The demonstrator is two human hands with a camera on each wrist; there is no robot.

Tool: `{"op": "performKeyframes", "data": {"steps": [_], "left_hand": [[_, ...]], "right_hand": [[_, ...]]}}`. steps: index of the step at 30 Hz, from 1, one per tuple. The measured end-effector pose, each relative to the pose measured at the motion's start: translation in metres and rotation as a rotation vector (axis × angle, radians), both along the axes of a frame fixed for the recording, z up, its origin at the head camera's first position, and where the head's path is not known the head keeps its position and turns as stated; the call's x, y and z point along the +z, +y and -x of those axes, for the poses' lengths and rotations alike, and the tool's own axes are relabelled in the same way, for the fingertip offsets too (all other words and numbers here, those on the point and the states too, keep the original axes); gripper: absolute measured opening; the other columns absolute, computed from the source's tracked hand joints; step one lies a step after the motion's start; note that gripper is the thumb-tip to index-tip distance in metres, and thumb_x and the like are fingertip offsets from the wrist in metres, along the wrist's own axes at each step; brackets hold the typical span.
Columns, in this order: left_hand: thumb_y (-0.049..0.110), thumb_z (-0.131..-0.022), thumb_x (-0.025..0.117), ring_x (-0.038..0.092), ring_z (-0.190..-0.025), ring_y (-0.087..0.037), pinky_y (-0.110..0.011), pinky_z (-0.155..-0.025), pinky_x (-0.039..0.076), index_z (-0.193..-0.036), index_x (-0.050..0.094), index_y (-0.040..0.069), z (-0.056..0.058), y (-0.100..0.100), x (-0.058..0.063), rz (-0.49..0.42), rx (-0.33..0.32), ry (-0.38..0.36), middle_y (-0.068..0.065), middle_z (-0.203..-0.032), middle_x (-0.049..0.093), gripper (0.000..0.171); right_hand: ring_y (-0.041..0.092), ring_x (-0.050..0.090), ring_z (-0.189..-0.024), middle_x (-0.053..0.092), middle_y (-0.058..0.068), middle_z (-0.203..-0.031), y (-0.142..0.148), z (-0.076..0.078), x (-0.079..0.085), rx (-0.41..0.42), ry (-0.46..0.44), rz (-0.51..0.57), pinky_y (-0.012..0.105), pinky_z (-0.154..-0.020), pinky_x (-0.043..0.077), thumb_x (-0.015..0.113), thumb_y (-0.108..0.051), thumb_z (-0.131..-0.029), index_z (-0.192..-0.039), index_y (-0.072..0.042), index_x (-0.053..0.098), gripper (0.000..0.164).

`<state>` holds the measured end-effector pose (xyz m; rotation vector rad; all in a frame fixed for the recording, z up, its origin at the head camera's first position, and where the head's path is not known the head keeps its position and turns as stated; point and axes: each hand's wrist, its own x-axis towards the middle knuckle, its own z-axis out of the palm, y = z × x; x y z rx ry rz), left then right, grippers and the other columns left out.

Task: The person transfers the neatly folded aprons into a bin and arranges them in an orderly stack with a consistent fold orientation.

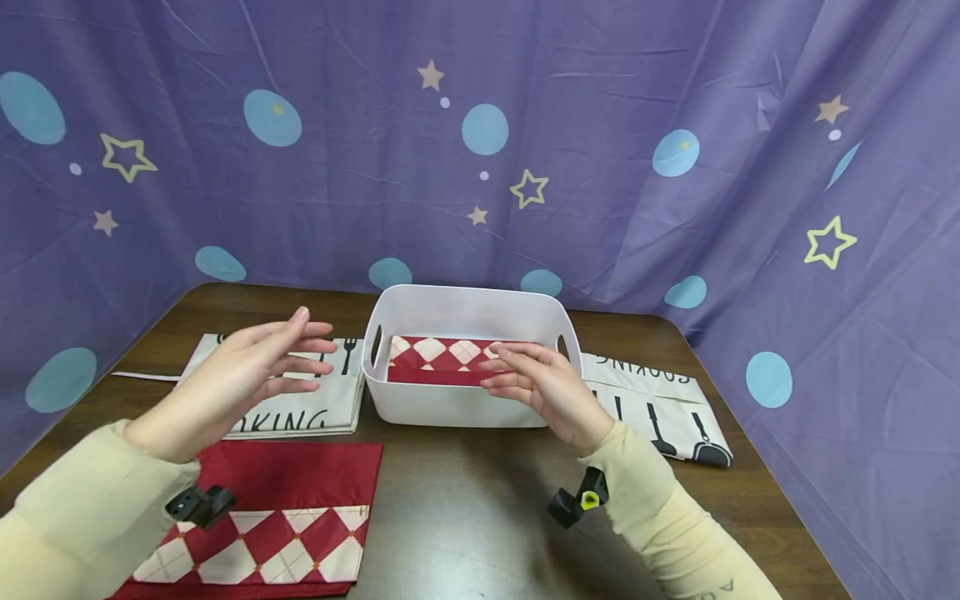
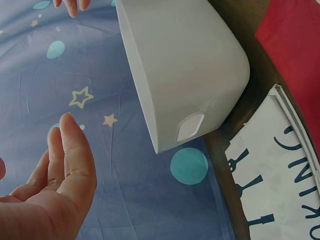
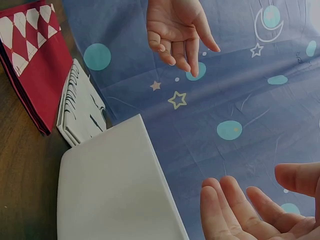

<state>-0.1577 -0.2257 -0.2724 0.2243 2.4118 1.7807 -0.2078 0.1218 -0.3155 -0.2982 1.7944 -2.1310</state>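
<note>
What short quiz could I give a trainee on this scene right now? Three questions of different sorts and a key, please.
1. Open question: what pattern shows on the red fabric inside the white bin?
2. True or false: the left hand and the right hand are both empty.
3. Multiple choice: in the head view, where does the folded red piece outside the bin lie, compared with the cream printed fabric left of the bin?
A) nearer the person
B) farther from the person
C) on the far side of the bin

Key:
1. Pale diamonds on red.
2. True; neither holds anything.
3. A.
</note>
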Motion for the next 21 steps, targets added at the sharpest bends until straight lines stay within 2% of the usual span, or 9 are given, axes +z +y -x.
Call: {"op": "performKeyframes", "data": {"steps": [7,12,16,21], "left_hand": [[0.048,-0.106,0.036,0.068,-0.101,-0.008,-0.028,-0.084,0.059,-0.147,0.038,-0.003,-0.007,-0.005,-0.010,0.013,-0.002,-0.008,0.009,-0.117,0.064,0.066],[0.047,-0.106,0.036,0.069,-0.101,-0.008,-0.028,-0.084,0.059,-0.146,0.039,-0.004,-0.011,-0.006,-0.016,0.018,0.003,-0.011,0.004,-0.121,0.064,0.064],[0.045,-0.107,0.036,0.069,-0.101,-0.009,-0.029,-0.083,0.059,-0.146,0.038,-0.004,-0.012,-0.007,-0.020,-0.002,-0.001,-0.015,0.006,-0.120,0.064,0.063],[0.044,-0.107,0.036,0.069,-0.101,-0.008,-0.028,-0.083,0.059,-0.147,0.037,-0.005,-0.014,-0.009,-0.027,-0.036,-0.003,-0.032,0.012,-0.117,0.065,0.063]], "right_hand": [[0.018,0.073,-0.088,0.073,0.005,-0.103,-0.002,-0.003,-0.009,0.015,-0.014,0.023,0.037,-0.092,0.057,0.056,-0.015,-0.101,-0.128,0.004,0.051,0.034],[0.018,0.073,-0.089,0.073,0.004,-0.101,-0.004,-0.005,-0.015,0.028,-0.023,0.021,0.036,-0.091,0.058,0.056,-0.015,-0.100,-0.122,0.001,0.054,0.027],[0.018,0.073,-0.088,0.073,0.004,-0.099,-0.007,-0.006,-0.020,0.031,-0.038,0.031,0.035,-0.089,0.058,0.056,-0.015,-0.100,-0.115,-0.001,0.057,0.020],[0.017,0.073,-0.087,0.074,0.003,-0.097,-0.010,-0.008,-0.026,0.040,-0.053,0.040,0.035,-0.089,0.059,0.056,-0.015,-0.100,-0.123,0.005,0.054,0.030]]}}
